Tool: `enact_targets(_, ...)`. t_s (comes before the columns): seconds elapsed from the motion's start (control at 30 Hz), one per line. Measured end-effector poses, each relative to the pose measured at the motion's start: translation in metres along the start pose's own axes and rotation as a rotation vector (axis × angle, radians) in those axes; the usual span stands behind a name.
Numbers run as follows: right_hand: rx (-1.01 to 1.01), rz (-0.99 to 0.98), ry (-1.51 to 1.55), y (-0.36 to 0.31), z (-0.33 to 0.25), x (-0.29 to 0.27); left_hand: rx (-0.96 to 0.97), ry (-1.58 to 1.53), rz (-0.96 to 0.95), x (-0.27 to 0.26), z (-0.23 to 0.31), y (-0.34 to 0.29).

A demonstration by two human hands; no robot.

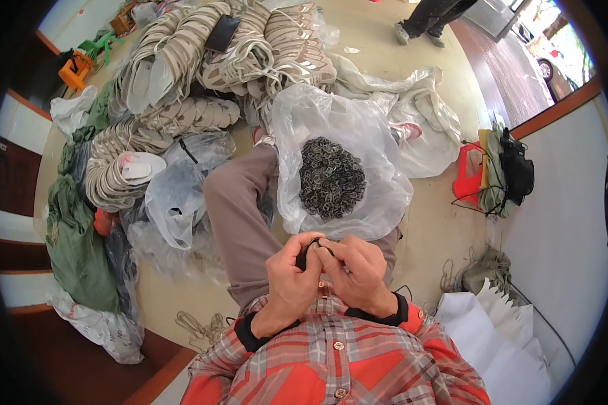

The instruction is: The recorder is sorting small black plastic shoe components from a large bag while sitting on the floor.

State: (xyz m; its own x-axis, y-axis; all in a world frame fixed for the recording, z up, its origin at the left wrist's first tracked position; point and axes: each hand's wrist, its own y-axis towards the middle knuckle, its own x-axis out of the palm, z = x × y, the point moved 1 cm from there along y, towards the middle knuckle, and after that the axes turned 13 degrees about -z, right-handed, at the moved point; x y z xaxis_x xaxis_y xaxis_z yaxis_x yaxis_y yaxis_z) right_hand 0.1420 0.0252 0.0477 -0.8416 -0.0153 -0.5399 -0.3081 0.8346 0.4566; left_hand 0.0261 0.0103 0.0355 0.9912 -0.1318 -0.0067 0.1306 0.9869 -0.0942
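Note:
My left hand and my right hand meet in front of my chest, fingertips pinched together. Between them is a small black piece, perhaps a strap or a ring; the fingers cover most of it, so its kind is unclear. Just beyond the hands, a clear plastic bag lies open between my legs. Inside it sits a heap of small dark metal rings or buckles.
Stacks of beige shoe-upper pieces rise at the far left, a dark phone on top. Plastic bags and green sacks lie left. A red stool stands right, near white sheets. Another person's legs show far off.

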Motion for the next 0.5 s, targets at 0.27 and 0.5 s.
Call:
enact_targets(0.27, 0.719, -0.023, 1.022, -0.004, 0.018, 0.008, -0.001, 0.143, 0.018, -0.003, 0.002, -0.004)
enact_targets(0.5, 0.328, -0.082, 0.214, -0.001, -0.005, 0.009, -0.009, 0.062, 0.040, -0.006, -0.010, -0.004)
